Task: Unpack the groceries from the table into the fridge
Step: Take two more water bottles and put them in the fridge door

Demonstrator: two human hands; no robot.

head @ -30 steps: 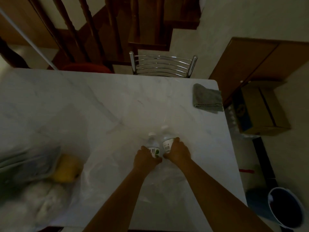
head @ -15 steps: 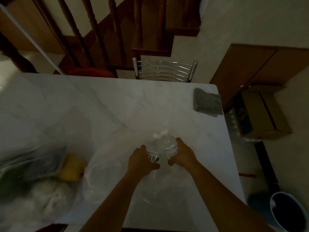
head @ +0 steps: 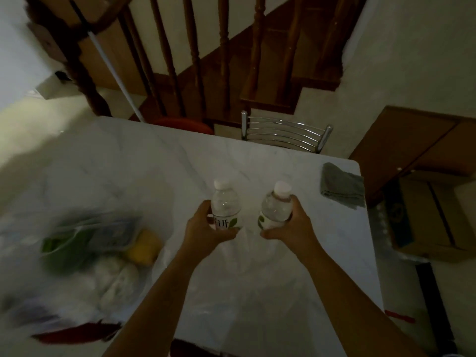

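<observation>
- We count two bare forearms reaching out from the bottom edge, over a crumpled clear plastic bag (head: 257, 287) lying on the white marble table (head: 144, 161).
- Left hand (head: 206, 226) is wrapped round the lower half of the left bottle (head: 226, 208); fingers curled onto the label, thumb under it. Bottle stands about upright, white cap on top, held above the table.
- Right hand (head: 291, 225) is wrapped round the right bottle (head: 275, 208); fingers behind, thumb along the bottom. This one tilts slightly right, white cap up.
- Two bottles in all, clear, both with white labels and a green leaf mark. We read dark Chinese characters on the left label, the last looks like "开"; the right label's text is turned away.
- The bottles are side by side with a gap, not touching.
- Left of the arms, a blurred second bag of groceries (head: 85, 253): something green, one yellow item (head: 144, 247), a clear tray, pale lumps. Count cannot be told, too blurred.
- Farther right, one folded grey cloth (head: 341, 188) near the table corner.
- Off the table to the right, one cardboard box (head: 432, 215) on the floor with a blue side; its printing is unreadable.
- Beyond the far edge, one metal chair back (head: 283, 134), one red seat (head: 185, 124), then a wooden stair railing (head: 190, 55).
</observation>
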